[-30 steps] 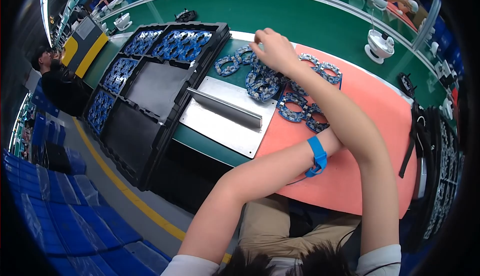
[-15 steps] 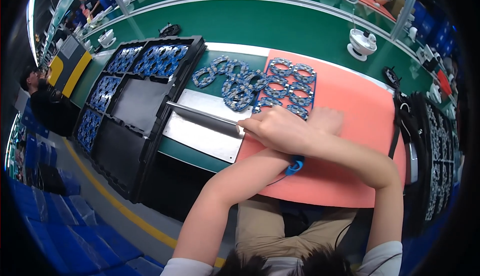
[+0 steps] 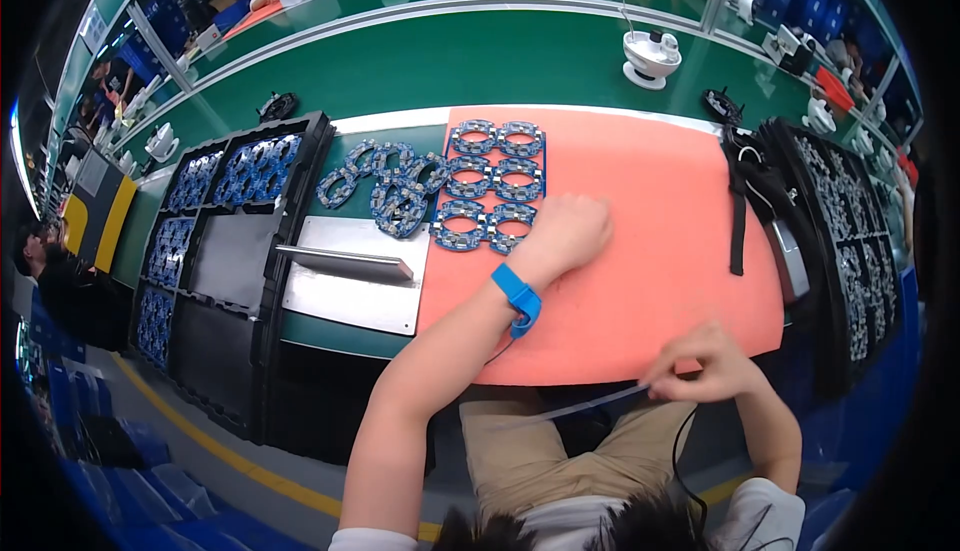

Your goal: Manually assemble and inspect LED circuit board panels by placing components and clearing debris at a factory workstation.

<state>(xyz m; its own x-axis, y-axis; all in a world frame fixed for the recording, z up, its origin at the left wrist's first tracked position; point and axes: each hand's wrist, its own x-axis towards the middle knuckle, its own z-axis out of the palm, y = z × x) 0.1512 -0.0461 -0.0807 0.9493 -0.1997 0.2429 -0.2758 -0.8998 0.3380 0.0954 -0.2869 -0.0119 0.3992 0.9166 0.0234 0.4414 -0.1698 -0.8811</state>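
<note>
L hand [image 3: 572, 234]: ctr of frame, back of hand up, just by the lower R corner of a blue circuit panel of oval rings [image 3: 494, 179], 3 rows x 2. Fingers turned under, so can't tell if L grip is spread or pressed together. Blue fabric wrist strap [image 3: 517, 296] on same arm.

R hand [image 3: 705, 363]: lower R of frame, motion-blurred, over near edge of a salmon-pink mat [image 3: 640, 291]. R grip pinches one end of a thin translucent strip [image 3: 590, 406], thumb + fingertips together; strip runs L & slightly down, across the person's lap.

Panel lies flat upper ctr, on far L part of mat. Just L of it, on the green surface [image 3: 500, 61]: heap of loose blue ring boards [image 3: 400, 216], overlapping. Below heap: silver metal plate [image 3: 350, 296] w/ long bar handle on top.

L side of frame: black compartmented tray [image 3: 212, 346], blue boards in top row & down L column. R side: 2nd black tray [image 3: 826, 351], also w/ boards; black strap [image 3: 737, 221] on mat's R part, near it. Upper R: white bowl-shaped device [image 3: 652, 59] on round base.
</note>
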